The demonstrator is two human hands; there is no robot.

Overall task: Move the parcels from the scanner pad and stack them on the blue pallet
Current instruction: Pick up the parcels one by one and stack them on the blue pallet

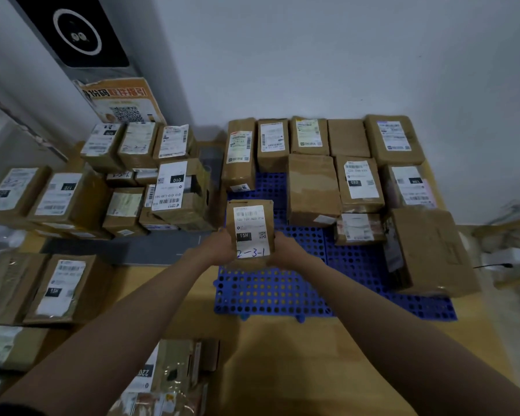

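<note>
Parcel (250,232) between both hands, over blue pallet (270,292), fingertips apparently hidden.

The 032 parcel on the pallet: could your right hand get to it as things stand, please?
Probably not yet: the right hand grips the held parcel together with the left hand. Otherwise bare pallet leaves the way to the 032 parcel open.

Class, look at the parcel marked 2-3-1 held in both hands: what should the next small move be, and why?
Probably lower the parcel onto the bare grid of the blue pallet just below it. The left hand and right hand hold it above that open spot, while other parcels fill the back rows.
</note>
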